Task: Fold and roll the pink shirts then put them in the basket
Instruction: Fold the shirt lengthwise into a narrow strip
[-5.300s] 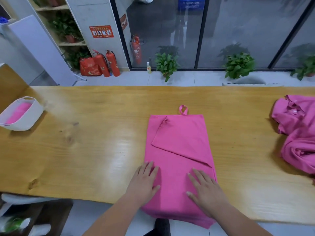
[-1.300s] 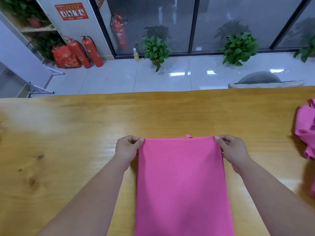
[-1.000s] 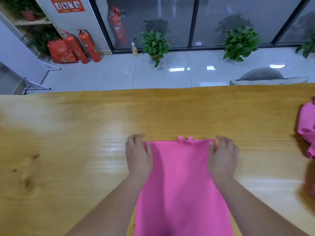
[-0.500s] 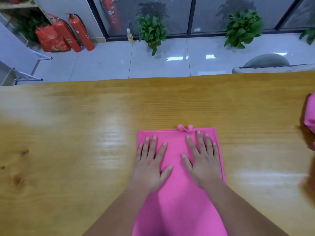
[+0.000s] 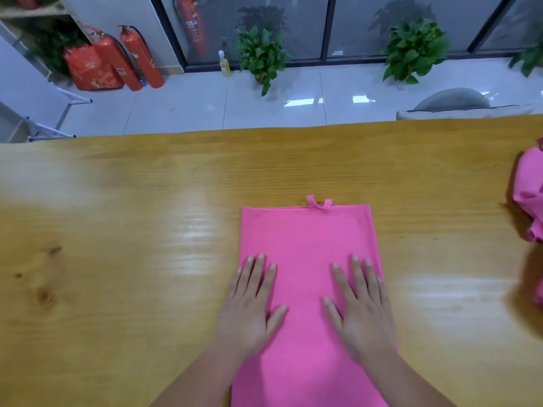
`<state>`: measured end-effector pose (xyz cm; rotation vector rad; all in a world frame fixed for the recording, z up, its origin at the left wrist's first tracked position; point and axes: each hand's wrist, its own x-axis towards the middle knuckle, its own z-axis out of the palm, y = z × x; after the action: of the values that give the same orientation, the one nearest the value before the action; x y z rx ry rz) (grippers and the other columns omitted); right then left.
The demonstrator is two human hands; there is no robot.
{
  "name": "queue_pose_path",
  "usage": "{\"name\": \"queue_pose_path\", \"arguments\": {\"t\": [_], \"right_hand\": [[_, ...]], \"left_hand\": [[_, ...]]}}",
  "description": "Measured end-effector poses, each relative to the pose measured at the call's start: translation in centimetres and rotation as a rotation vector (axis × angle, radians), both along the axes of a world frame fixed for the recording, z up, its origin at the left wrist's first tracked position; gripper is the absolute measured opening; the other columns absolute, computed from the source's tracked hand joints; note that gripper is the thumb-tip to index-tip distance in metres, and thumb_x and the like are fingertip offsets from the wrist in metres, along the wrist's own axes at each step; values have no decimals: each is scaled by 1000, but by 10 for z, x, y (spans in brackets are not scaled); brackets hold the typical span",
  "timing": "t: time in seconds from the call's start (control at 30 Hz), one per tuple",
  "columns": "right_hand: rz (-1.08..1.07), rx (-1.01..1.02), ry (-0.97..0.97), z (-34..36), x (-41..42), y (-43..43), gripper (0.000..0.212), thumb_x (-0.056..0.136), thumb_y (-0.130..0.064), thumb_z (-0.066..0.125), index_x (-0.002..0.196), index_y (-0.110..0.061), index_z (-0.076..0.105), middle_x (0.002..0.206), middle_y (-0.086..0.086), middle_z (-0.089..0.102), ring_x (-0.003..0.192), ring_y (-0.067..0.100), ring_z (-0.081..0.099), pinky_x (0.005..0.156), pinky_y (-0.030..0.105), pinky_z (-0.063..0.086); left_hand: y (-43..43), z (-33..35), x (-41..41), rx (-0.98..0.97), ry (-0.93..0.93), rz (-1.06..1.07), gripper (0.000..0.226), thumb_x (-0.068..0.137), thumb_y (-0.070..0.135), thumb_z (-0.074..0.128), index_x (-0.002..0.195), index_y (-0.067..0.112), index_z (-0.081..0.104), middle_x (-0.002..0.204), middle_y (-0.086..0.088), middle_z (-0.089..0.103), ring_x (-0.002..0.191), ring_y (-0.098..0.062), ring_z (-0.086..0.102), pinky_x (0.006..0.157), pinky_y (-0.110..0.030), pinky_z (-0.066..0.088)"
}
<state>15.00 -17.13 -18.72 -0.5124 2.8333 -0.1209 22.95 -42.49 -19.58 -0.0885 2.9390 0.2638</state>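
Note:
A pink shirt (image 5: 305,239), folded into a long narrow rectangle, lies flat on the wooden table (image 5: 132,230) in front of me, a small loop sticking out at its far edge. My left hand (image 5: 249,306) presses flat on its left side, fingers straight and partly over the left edge. My right hand (image 5: 360,309) lies flat on its right side, fingers spread. A heap of other pink shirts (image 5: 529,189) shows at the table's right edge. The basket is out of view.
Beyond the table's far edge lies a tiled floor with potted plants (image 5: 261,54), red fire extinguishers (image 5: 129,57) and a grey chair back (image 5: 452,104). Bare table top stretches to the left of the shirt.
My hands folded the shirt's near end up to the far edge, then pressed it flat and slid back towards me along the cloth. The view tilted further down.

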Motion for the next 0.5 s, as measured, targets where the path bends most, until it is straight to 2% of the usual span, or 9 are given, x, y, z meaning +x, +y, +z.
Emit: {"name": "queue_pose_path", "arguments": {"t": [0.13,0.23,0.3,0.4,0.5], "right_hand": [[-7,37,9,-6,-46,-11,76,103,-73,19,167,-40,-6,175,3,-19,161,26,-20,131,54,10],[-19,58,-21,0,-94,-26,77,101,-74,15,168,-39,1,176,6,-12,162,30,-12,130,54,8],[-41,38,-8,6,-96,-41,75,102,-71,20,168,-37,7,177,7,-6,162,34,-7,130,56,7],[63,-41,31,4,-42,-52,71,107,-66,24,168,-37,5,177,1,-9,163,31,-10,130,57,11],[105,-23,3,-2,16,-13,74,106,-70,27,168,-39,2,177,-3,-12,162,26,-13,131,54,11]], "left_hand": [[-17,-4,-44,-57,-17,-17,86,103,69,32,170,23,3,177,-7,-9,162,-27,-13,131,-53,10],[-26,4,-95,-112,-94,37,87,100,70,25,170,24,4,176,-11,-10,162,-32,-14,130,-54,4],[-12,14,-109,-55,-94,130,85,97,65,28,169,23,11,176,-12,-6,162,-34,-12,130,-55,3],[22,15,-72,65,7,90,77,103,57,31,169,24,11,177,-6,-4,163,-27,-10,131,-52,7],[20,7,6,16,-3,-18,78,107,63,32,170,26,4,177,-3,-9,162,-23,-13,131,-51,10]]}}
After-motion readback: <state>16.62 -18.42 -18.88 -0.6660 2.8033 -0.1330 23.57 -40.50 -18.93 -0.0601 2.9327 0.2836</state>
